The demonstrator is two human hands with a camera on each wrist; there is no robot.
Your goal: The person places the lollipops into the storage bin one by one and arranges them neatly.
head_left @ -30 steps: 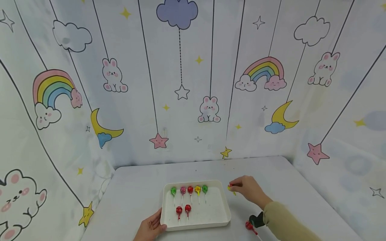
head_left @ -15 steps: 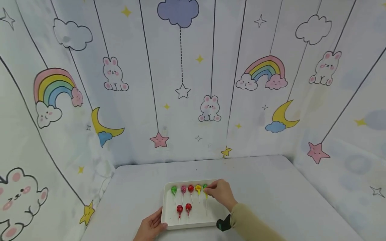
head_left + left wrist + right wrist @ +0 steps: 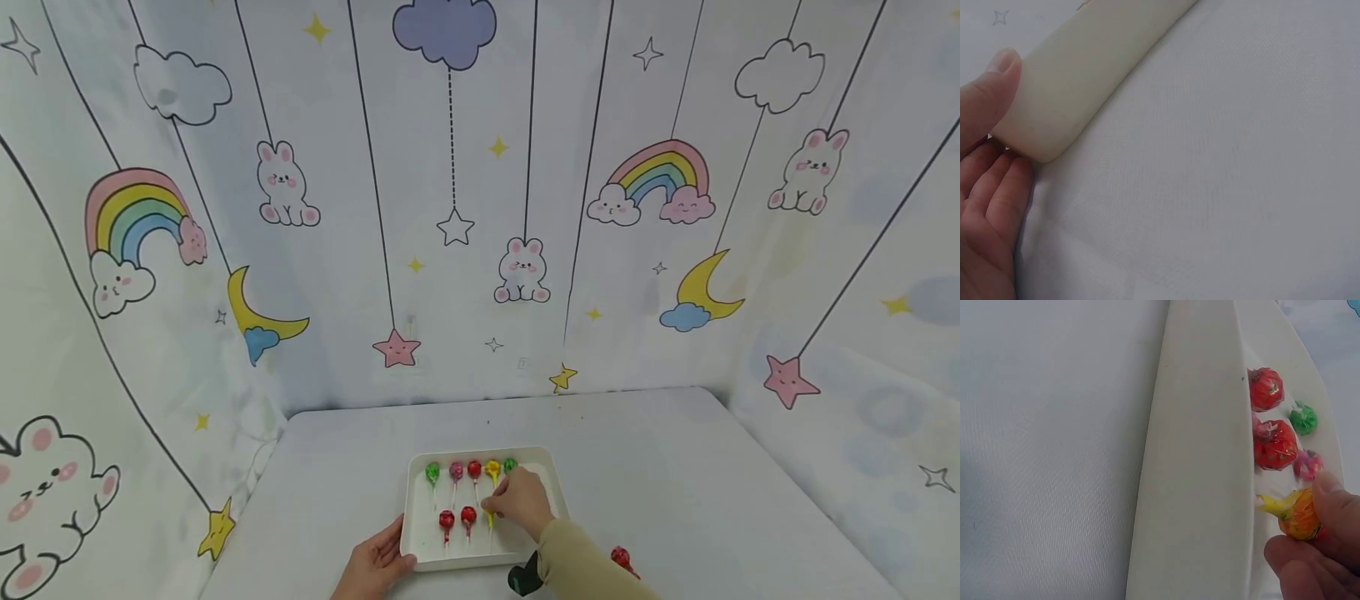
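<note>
A white tray (image 3: 465, 566) holds lollipops in two rows. Along the back lie a green lollipop (image 3: 432, 473), a pink one (image 3: 456, 472), a red one (image 3: 475, 470), a yellow one (image 3: 492, 468) and another green one (image 3: 510, 464). Two red lollipops (image 3: 446, 520) lie in front of them. My left hand (image 3: 375, 562) grips the tray's near left corner, thumb against its side. Over the tray, right of the red pair, my right hand (image 3: 521, 502) pinches a yellow-orange lollipop (image 3: 1300, 515) by its wrapped head, the stick pointing toward me.
A further red lollipop (image 3: 622, 557) lies on the white table (image 3: 675, 475), to the right of the tray, partly behind the sleeve (image 3: 581, 562). A dark device (image 3: 525, 577) sits at the right wrist. The wall (image 3: 337, 250) behind carries cartoon prints.
My right hand has carried the yellow-orange lollipop from right of the tray, over the back row, down to the front row beside the red pair. The left hand stays at the corner.
</note>
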